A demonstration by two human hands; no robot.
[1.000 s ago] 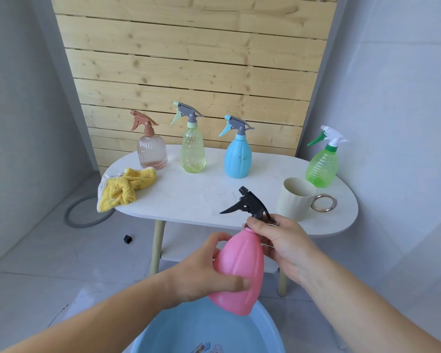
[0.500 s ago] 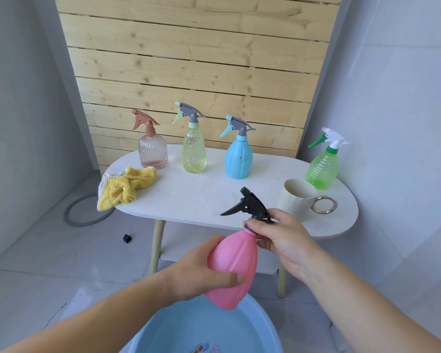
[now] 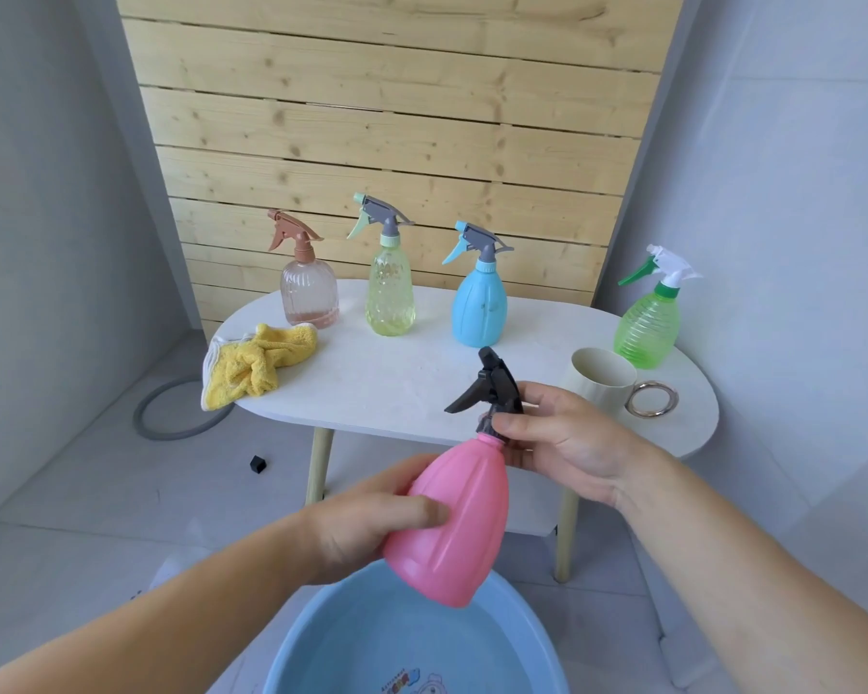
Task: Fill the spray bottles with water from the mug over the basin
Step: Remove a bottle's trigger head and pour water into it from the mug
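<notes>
Hanging tilted above the blue basin at 6 o'clock, the pink spray bottle sits in the left grip, fingers and thumb curled round its belly. The right grip pinches the black trigger head at its collar. On the white bench, the cream mug stands at 3 o'clock, near the green bottle. The blue bottle, yellow-green bottle and rose bottle line the 12 o'clock edge. A yellow cloth lies at 9 o'clock.

held bottle above basin, mug on table
</notes>
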